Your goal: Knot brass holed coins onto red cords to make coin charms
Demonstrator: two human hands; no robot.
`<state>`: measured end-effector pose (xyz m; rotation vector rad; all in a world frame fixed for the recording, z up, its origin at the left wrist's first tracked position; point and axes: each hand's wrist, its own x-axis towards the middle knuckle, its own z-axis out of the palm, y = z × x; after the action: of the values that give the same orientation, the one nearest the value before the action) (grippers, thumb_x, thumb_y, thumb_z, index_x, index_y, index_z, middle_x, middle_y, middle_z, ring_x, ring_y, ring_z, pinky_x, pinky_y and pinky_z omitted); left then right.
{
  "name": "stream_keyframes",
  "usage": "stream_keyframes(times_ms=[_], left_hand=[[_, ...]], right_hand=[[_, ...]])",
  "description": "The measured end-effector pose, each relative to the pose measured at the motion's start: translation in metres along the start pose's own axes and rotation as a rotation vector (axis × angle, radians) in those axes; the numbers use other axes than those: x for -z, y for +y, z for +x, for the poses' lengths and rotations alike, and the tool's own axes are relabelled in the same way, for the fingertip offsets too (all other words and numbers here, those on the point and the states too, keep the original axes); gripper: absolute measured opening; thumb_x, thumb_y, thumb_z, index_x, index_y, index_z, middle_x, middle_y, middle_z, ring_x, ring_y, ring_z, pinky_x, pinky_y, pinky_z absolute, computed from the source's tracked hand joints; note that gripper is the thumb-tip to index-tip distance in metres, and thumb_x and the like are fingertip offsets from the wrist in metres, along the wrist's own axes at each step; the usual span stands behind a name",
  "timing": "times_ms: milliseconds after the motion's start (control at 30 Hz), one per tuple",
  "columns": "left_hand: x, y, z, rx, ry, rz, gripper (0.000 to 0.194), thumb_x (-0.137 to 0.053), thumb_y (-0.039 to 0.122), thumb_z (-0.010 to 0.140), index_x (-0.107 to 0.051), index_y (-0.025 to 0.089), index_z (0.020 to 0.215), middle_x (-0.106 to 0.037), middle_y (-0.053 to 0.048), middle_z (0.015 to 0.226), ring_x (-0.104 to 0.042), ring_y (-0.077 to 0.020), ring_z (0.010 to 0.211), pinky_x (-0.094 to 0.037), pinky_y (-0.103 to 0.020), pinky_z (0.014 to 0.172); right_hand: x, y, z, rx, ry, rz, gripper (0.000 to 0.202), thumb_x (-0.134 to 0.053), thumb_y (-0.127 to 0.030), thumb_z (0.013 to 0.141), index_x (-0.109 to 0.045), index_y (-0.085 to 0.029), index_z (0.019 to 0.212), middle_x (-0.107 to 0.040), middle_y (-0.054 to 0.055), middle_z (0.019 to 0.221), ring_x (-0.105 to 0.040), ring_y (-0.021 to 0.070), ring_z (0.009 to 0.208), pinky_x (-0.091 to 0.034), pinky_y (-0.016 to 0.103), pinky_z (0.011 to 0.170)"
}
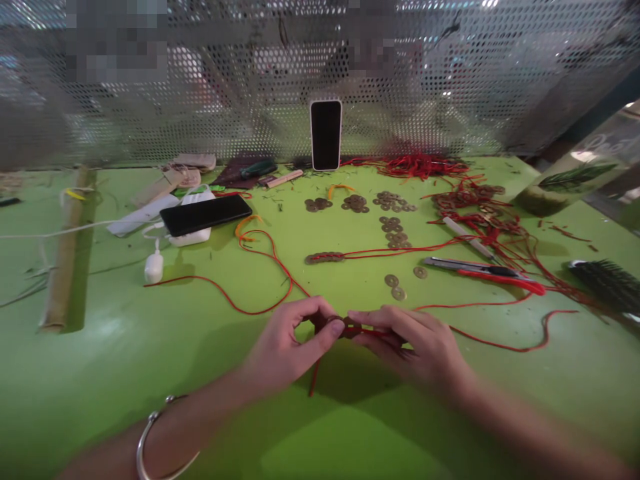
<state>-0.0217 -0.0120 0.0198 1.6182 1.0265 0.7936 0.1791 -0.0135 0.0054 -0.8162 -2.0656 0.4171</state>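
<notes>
Between my hands, just above the green table, are bronze-coloured holed coins (351, 325) laced with red cord. My left hand (295, 337) pinches their left end between thumb and fingers. The fingers of my right hand (415, 337) close on the right side, where the red cord (373, 331) runs out of the coins. One cord tail (315, 379) hangs below my left hand. Beyond my hands lies a strip of overlapping coins (324, 258) with red cords trailing right. Three loose coins (391, 281) lie nearby, and several small coin piles (355, 203) sit farther back.
A utility knife (483, 272) and a white pen-like stick (467, 238) lie at right, by red cord bundles (420, 165) and a black brush (607, 287). A phone (326, 135) stands against the perforated metal panel (240, 87). Another phone (206, 215) and a bamboo stick (69, 250) are left.
</notes>
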Motion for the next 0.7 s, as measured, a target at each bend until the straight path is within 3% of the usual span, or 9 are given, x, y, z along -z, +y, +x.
stream_keyframes(times_ms=[167,300,700], left_hand=[[0.0004,0.0008,-0.001,0.026,-0.026,-0.008,0.02,-0.054,0.033,0.09,-0.062,0.015,0.089,-0.061,-0.002,0.076,-0.056,-0.0125,0.072,-0.045,-0.023,0.066],[-0.0012,-0.0002,-0.0032,-0.057,0.0,0.016,0.024,-0.064,0.025,0.084,-0.056,0.019,0.106,-0.063,0.0,0.086,-0.058,-0.0112,0.076,-0.047,-0.022,0.071],[-0.0022,-0.0024,-0.001,-0.117,0.071,0.095,0.019,-0.066,0.023,0.084,-0.062,0.023,0.102,-0.065,0.003,0.081,-0.059,-0.0077,0.071,-0.048,-0.017,0.068]], right_hand=[[0.0021,0.0039,-0.0001,0.023,0.012,-0.048,0.015,-0.059,-0.02,0.088,-0.06,-0.017,0.102,-0.07,0.0,0.076,-0.063,0.0055,0.058,-0.049,0.011,0.055],[0.0047,0.0057,0.0006,0.005,0.037,-0.049,0.016,-0.061,-0.019,0.087,-0.06,-0.016,0.102,-0.07,0.0,0.077,-0.061,0.005,0.057,-0.049,0.011,0.054],[0.0056,0.0025,0.001,-0.004,0.045,-0.002,0.015,-0.059,-0.021,0.089,-0.061,-0.018,0.103,-0.067,-0.001,0.072,-0.057,0.0047,0.053,-0.047,0.011,0.049]])
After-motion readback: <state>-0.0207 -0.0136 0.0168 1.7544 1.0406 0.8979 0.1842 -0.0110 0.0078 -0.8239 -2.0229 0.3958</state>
